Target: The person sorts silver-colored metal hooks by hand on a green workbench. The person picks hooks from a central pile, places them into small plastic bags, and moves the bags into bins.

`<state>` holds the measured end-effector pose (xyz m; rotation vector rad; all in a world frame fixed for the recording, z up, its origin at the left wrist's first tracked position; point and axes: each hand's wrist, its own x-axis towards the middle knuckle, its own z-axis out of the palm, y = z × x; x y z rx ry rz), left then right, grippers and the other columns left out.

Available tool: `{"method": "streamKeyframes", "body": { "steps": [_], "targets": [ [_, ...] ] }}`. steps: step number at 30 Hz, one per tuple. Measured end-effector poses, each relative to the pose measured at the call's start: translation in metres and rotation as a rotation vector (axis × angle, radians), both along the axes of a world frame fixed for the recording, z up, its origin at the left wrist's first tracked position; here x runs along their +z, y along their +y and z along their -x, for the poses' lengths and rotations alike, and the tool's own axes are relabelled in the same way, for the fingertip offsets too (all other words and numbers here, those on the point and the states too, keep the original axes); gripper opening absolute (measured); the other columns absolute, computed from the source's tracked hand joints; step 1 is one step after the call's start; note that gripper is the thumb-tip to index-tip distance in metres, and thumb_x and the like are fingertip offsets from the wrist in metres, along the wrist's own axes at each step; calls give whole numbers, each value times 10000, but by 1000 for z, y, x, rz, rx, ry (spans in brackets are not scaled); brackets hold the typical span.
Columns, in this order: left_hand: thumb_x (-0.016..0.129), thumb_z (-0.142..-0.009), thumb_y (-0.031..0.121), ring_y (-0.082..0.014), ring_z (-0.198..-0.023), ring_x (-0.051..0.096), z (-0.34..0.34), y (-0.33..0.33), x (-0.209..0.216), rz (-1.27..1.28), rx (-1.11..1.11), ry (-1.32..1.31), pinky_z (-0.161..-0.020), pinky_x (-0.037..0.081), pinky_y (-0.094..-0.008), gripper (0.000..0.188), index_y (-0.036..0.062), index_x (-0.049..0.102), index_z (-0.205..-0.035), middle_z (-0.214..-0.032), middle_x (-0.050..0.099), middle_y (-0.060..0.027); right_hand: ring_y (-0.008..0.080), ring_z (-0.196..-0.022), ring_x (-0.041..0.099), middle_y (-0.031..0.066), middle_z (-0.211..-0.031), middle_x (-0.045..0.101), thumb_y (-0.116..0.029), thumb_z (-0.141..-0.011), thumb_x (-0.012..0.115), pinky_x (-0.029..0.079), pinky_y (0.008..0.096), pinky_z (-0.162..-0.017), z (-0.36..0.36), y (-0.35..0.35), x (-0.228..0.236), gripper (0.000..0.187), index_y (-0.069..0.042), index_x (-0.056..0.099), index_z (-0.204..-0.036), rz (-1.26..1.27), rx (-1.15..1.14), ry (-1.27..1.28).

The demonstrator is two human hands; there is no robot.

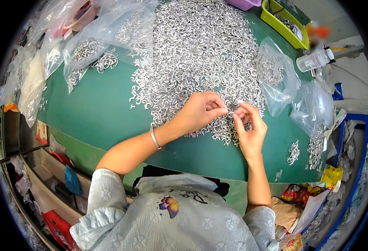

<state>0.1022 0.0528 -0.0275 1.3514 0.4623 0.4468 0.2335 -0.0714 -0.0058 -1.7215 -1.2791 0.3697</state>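
My left hand [203, 109], with a silver bangle [155, 138] on its wrist, pinches one end of a small curved silver metal piece [230, 112]. The fingers of my right hand [249, 127] close on the other end, so the piece sits between both hands. Below and beyond them spreads a large pile of similar small curved silver pieces [200, 50] on the green table [121, 98]. Both hands hover over the near edge of that pile. The held piece's exact shape is too small to make out.
Clear plastic bags with metal pieces lie left [83, 52] and right [276, 77] of the pile. At the far right are a yellow-green basket [285, 26] and a clear bottle [313, 61]. Two small heaps [293, 152] [315, 150] lie near the right edge. An open drawer [46, 180] is lower left.
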Motion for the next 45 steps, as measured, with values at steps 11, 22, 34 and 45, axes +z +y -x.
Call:
{"method": "streamKeyframes", "body": {
  "steps": [11, 22, 34, 45],
  "targets": [
    [575, -879, 136, -158, -739, 614, 8, 6, 12, 692, -343, -151, -663, 498, -262, 127, 9, 565, -881, -818, 629, -97, 132, -735, 570, 92, -923, 566, 68, -838, 556, 500, 265, -686, 8, 5, 7, 280, 6, 484, -1101, -283, 62, 1045],
    [552, -895, 163, -122, -701, 569, 7, 5, 6, 866, -386, -268, -610, 473, -236, 140, 24, 547, -914, -800, 589, -67, 161, -784, 593, 122, -895, 599, 99, -794, 586, 492, 282, -707, 19, 2, -1, 286, 22, 476, -1047, -386, 11, 263],
    [563, -890, 144, -128, -625, 591, 14, 0, 19, 710, -214, -230, -574, 489, -245, 127, 17, 560, -880, -790, 624, -80, 164, -692, 556, 64, -836, 525, 46, -820, 588, 478, 272, -651, 32, 12, 1, 225, -65, 431, -938, -423, 78, 1257],
    [518, -861, -16, -94, -570, 589, 18, -16, 38, 158, -54, -79, -516, 481, -219, 31, -20, 524, -830, -697, 613, -62, 155, -663, 568, 82, -788, 568, 13, -831, 588, 486, 274, -634, 26, 4, 18, 176, -39, 457, -936, -171, 64, 1390]
  ]
}}
